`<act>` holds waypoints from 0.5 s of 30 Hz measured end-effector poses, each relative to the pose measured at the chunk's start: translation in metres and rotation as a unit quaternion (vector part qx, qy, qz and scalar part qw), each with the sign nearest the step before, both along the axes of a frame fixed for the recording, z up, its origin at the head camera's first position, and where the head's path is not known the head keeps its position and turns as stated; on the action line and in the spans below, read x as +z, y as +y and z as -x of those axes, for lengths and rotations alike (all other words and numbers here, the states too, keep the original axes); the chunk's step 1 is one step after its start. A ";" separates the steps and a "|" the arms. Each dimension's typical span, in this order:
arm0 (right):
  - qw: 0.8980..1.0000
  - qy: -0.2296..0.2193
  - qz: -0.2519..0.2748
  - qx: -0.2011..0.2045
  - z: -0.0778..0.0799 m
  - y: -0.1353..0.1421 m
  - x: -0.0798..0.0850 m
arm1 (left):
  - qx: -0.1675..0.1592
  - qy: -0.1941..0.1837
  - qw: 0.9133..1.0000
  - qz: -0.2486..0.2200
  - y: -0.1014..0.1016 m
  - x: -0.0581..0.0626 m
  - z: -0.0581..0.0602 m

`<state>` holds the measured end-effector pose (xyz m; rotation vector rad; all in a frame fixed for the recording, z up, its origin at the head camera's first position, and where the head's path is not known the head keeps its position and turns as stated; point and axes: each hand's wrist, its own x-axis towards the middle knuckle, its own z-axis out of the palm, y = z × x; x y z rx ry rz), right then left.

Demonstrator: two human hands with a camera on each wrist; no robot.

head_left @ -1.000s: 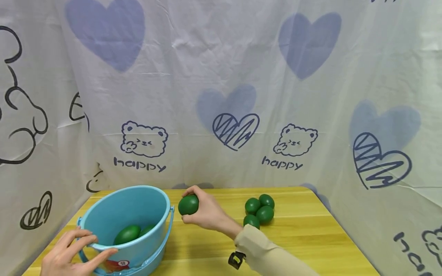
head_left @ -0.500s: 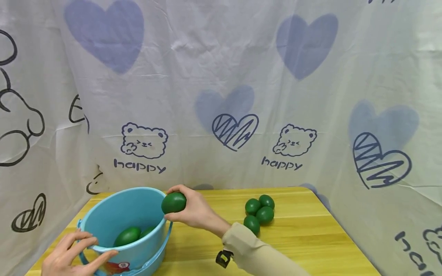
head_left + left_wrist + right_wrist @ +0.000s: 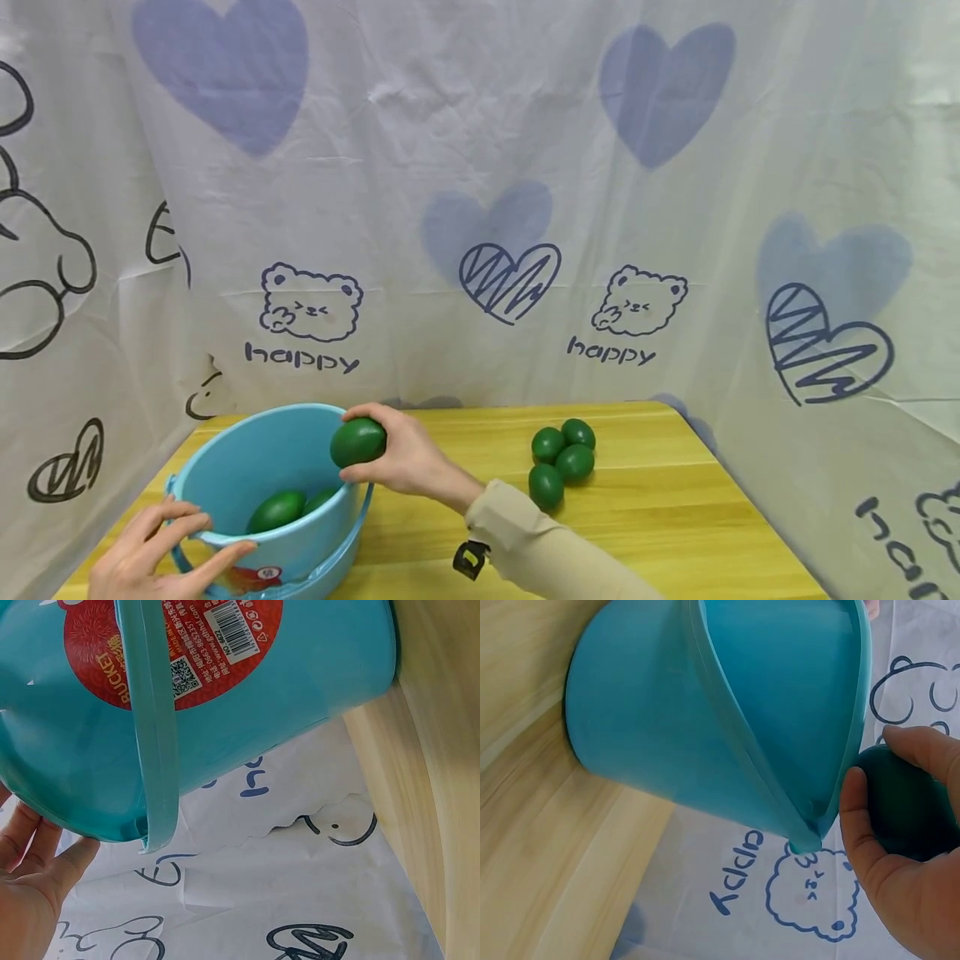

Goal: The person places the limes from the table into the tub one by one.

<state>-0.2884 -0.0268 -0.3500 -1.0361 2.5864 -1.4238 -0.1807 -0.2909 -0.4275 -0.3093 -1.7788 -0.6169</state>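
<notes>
My right hand pinches a smooth, dark green avocado between thumb and fingers, over the right side of the blue bucket's rim. From the right wrist, the avocado shows just outside the rim line, with the thumb and fingers curled about it. Two more avocados are visible inside the bucket, one partly hidden by its wall. My left hand grips the near left rim, thumb outside and fingertips over the edge. In the left wrist view its fingers meet the rim beside the handle's end.
Several avocados lie clustered on the wooden table to the right. The bucket's handle hangs down along its outside. A printed white cloth hangs behind the table and at both sides.
My right hand has carried the avocado leftward, from beside the bucket to over its right rim. My left hand keeps its place on the rim, and the bucket has stayed put.
</notes>
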 end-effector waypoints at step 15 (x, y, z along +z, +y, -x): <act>0.999 0.027 -0.024 0.004 -0.001 -0.009 0.005 | -0.010 -0.005 1.000 0.022 -0.001 0.002 0.000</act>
